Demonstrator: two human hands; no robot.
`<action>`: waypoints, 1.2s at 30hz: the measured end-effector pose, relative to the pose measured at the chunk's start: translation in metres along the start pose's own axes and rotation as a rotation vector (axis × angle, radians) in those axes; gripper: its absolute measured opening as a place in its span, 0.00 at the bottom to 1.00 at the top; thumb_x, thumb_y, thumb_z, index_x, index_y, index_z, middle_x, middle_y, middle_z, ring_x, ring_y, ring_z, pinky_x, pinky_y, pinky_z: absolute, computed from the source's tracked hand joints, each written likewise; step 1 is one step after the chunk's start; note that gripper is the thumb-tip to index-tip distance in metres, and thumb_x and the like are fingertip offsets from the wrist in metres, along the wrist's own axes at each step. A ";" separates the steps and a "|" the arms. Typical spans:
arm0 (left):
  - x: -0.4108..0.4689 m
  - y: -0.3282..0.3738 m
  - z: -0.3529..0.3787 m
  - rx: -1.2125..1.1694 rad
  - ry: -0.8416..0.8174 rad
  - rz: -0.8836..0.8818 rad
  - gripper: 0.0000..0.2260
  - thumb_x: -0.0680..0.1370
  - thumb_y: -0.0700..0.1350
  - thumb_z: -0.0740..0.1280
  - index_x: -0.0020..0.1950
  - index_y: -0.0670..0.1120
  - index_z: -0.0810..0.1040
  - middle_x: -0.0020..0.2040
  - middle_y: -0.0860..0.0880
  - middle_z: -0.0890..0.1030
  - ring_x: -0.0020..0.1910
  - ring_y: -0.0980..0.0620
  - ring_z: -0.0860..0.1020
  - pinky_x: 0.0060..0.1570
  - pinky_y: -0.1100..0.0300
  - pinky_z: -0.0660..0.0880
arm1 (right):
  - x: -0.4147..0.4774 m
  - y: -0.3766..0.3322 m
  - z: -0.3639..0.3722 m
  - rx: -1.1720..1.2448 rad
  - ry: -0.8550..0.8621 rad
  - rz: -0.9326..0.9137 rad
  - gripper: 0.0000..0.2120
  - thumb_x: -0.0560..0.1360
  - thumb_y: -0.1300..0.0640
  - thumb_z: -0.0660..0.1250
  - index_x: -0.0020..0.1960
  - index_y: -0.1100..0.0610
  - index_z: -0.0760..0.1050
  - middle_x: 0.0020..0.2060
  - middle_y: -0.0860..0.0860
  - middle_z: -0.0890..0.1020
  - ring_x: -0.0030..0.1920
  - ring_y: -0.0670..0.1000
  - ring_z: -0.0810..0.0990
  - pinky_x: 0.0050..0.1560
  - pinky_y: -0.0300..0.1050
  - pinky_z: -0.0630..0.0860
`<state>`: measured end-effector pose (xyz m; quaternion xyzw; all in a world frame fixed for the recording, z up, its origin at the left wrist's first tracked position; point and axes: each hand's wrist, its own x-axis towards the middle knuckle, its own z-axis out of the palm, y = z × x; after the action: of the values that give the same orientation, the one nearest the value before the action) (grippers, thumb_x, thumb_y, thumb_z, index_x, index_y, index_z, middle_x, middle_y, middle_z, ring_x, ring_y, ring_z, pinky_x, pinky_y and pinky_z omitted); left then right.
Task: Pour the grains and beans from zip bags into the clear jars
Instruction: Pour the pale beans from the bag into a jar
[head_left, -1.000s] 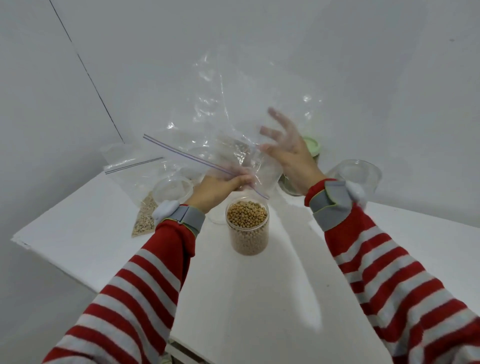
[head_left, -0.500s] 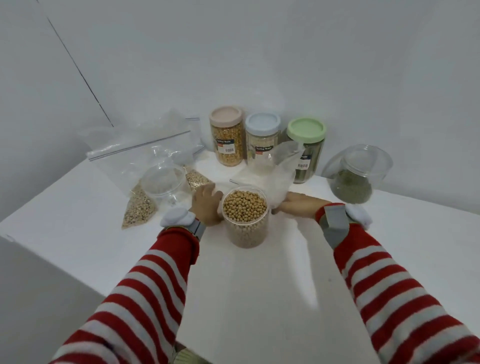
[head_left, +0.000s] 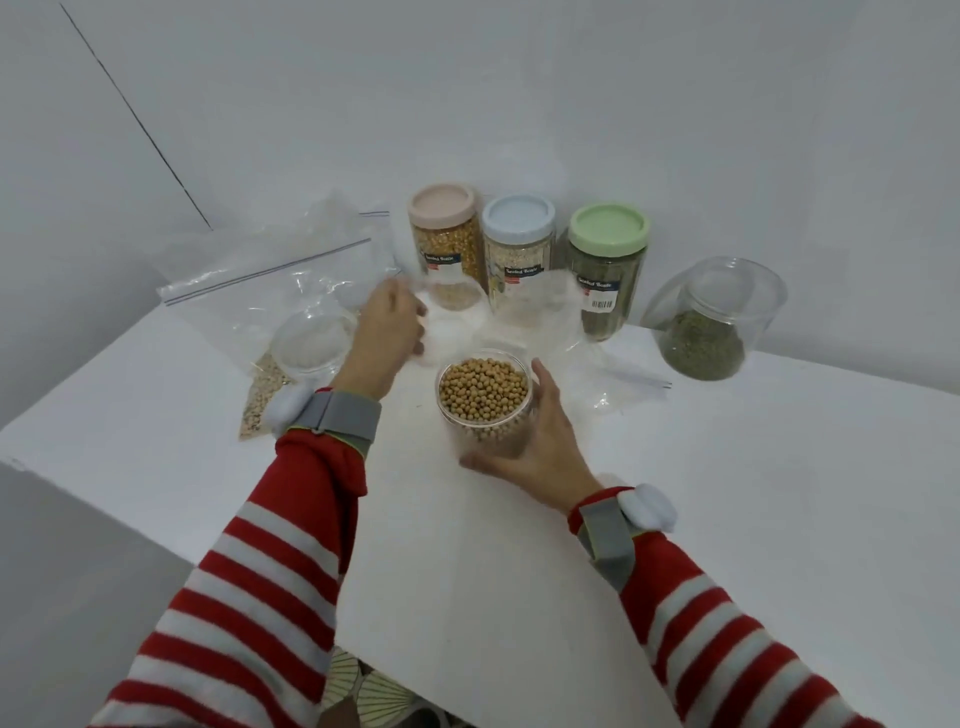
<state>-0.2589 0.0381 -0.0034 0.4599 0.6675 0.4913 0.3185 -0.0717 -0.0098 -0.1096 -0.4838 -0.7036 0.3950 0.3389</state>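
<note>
Open jar of soybeans (head_left: 484, 405) stood upright at table centre, filled nearly to the rim, no lid on it. Right hand (head_left: 540, 447) cupped around its right and near side, fingers spread wide against the wall, thumb toward the base; a steadying hold by the look of it. Left hand (head_left: 387, 332) was away up-left of the jar, blurred, fingers curled around something clear and round, probably the jar's lid (head_left: 441, 312); could not tell for certain. The coming move, as I judged it, turned on that: the lid lay up and left of the jar mouth, left hand the nearer, jar's axis vertical so the lid would come down flat from above. Empty zip bag (head_left: 582, 332) lay slack just behind and right of the jar, close to the rim. Behind stood three lidded jars, pink (head_left: 444, 244), blue (head_left: 518, 254), green (head_left: 607, 270). A tilted clear jar of green grain (head_left: 711, 322) sat far right. Left: an empty clear jar (head_left: 311, 348) against a bag of pale grain (head_left: 265, 312).
</note>
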 end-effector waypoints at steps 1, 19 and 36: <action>-0.006 -0.003 0.006 0.138 -0.115 -0.017 0.12 0.84 0.44 0.52 0.59 0.44 0.74 0.48 0.48 0.75 0.38 0.52 0.73 0.37 0.59 0.72 | 0.001 0.002 0.002 -0.008 0.011 0.038 0.62 0.56 0.32 0.78 0.78 0.47 0.45 0.74 0.45 0.63 0.74 0.50 0.61 0.76 0.60 0.55; -0.062 0.033 0.050 1.198 -0.386 0.114 0.35 0.70 0.65 0.71 0.70 0.52 0.62 0.55 0.44 0.66 0.52 0.43 0.72 0.47 0.54 0.71 | 0.005 0.006 0.023 -0.109 0.128 0.032 0.55 0.53 0.28 0.62 0.76 0.50 0.58 0.72 0.43 0.63 0.70 0.37 0.57 0.78 0.54 0.45; -0.082 0.020 0.039 1.001 -0.354 0.136 0.37 0.69 0.70 0.66 0.74 0.58 0.61 0.64 0.43 0.65 0.64 0.37 0.69 0.59 0.48 0.70 | 0.018 0.011 0.000 -0.105 -0.063 0.046 0.55 0.49 0.29 0.72 0.71 0.50 0.64 0.60 0.42 0.71 0.65 0.47 0.67 0.75 0.59 0.52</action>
<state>-0.1880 -0.0219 0.0015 0.6738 0.7248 0.0475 0.1354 -0.0726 0.0100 -0.1180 -0.5043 -0.7224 0.3804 0.2814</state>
